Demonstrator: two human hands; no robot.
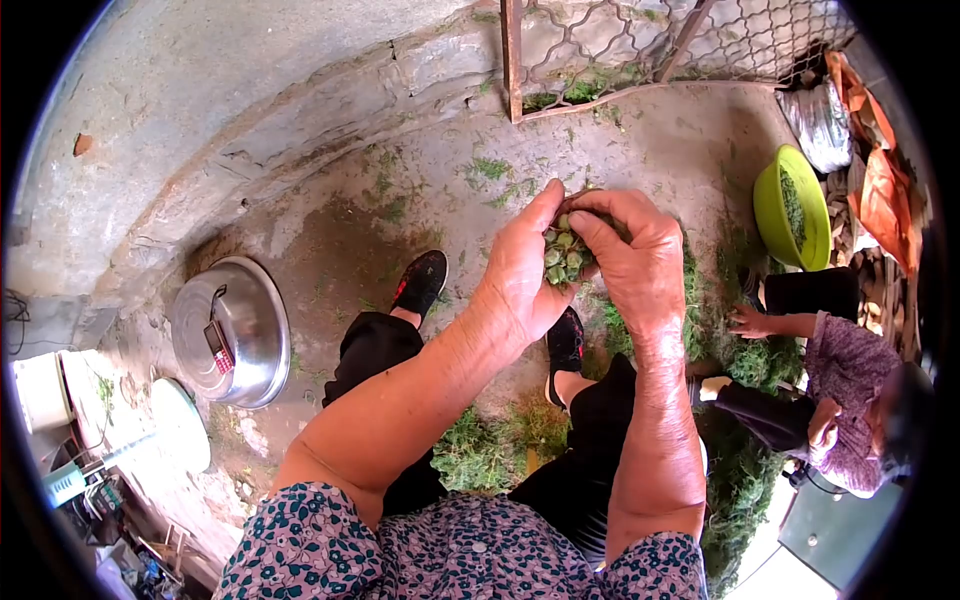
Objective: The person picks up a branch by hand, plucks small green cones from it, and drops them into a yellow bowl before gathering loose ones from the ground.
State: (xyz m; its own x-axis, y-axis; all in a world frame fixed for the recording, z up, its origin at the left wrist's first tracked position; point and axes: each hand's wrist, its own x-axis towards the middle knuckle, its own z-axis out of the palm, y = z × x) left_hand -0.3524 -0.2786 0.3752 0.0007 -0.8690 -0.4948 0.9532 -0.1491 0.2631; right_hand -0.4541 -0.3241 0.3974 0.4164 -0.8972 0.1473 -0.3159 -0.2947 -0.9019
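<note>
A small bunch of round green pods (563, 255) sits between my two hands, above the ground in front of me. My left hand (518, 262) is cupped around the bunch from the left and below, its thumb pointing up. From the right, my right hand (642, 255) closes on the upper edge of the same bunch, thumb bent against curled fingers. The exact spot that the right fingertips pinch is partly hidden.
Left of my feet an upturned metal basin (262, 330) carries a phone (218, 347). A lime-green tub (770, 215) holding greenery stands at the right. Another person in a purple top (850, 365) reaches toward green plants (765, 360). A metal gate (513, 60) rises ahead.
</note>
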